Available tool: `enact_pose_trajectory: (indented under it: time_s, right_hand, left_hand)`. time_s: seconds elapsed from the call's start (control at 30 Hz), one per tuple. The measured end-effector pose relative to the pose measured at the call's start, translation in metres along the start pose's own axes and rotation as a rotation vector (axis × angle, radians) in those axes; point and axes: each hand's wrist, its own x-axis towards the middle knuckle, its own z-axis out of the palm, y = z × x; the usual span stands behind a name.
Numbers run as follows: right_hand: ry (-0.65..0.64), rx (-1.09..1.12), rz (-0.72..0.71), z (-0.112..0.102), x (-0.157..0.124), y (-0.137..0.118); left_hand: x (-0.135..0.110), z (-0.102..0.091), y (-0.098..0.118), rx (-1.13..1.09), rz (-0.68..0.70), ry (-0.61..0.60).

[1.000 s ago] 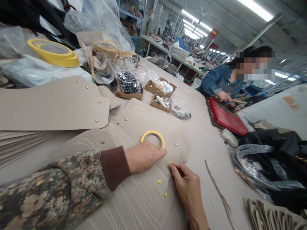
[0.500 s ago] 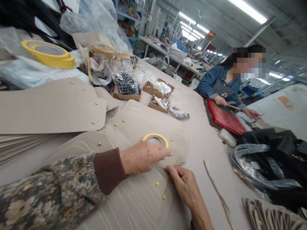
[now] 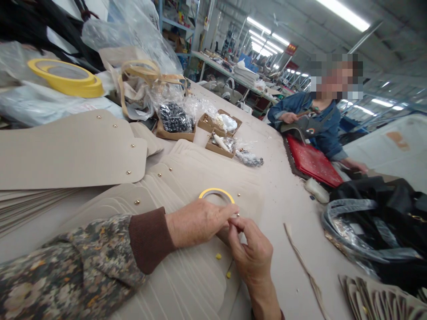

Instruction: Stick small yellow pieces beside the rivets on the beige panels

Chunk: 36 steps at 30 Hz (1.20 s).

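- Big yellow tape rolls (image 3: 63, 76) sat at 10 o'clock, on plastic bags.
- L hand (image 3: 196, 221) lay on the fanned beige panels (image 3: 187, 178), fingertips meeting the R hand (image 3: 251, 253) at a small stud (can't tell who gripped it).
- Small yellow tape ring (image 3: 216, 192) just at 12 o'clock of both hands.
- Co-worker (image 3: 313, 120) at 2 o'clock, by red mat (image 3: 312, 162).

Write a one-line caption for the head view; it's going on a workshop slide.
Left hand and right hand meet fingertip to fingertip over fanned beige panels, beside a yellow tape ring.
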Motion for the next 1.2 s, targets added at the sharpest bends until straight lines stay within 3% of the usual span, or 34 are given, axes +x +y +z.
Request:
enact_pose_trajectory:
  time_s: [0.17, 0.23, 0.4, 0.5, 0.57, 0.77, 1.2]
  right_hand:
    - [0.088, -0.028, 0.076, 0.003, -0.001, -0.002]
    - [0.082, 0.068, 0.238, 0.004, -0.001, -0.005]
    - [0.024, 0.544, 0.846, 0.006, 0.001, -0.006]
    - [0.079, 0.68, 1.042, 0.003, 0.0, 0.008]
    - [0.072, 0.693, 1.109, -0.001, -0.001, 0.021]
    - [-0.096, 0.59, 1.111, -0.006, -0.002, 0.041]
    - [-0.363, -0.003, 0.812, -0.005, 0.004, 0.033]
  left_hand:
    - [0.003, 0.002, -0.001, -0.022, -0.009, 0.013]
    - [0.005, 0.004, -0.001, 0.02, -0.022, 0.035]
    - [0.007, 0.004, 0.006, 0.161, 0.004, 0.095]
    - [0.006, 0.002, 0.008, 0.167, 0.028, 0.135]
    - [0.005, 0.002, 0.008, 0.205, -0.026, 0.099]
    - [0.007, -0.001, 0.005, 0.29, -0.19, -0.155]
    - [0.01, -0.005, 0.008, 0.234, -0.247, -0.235]
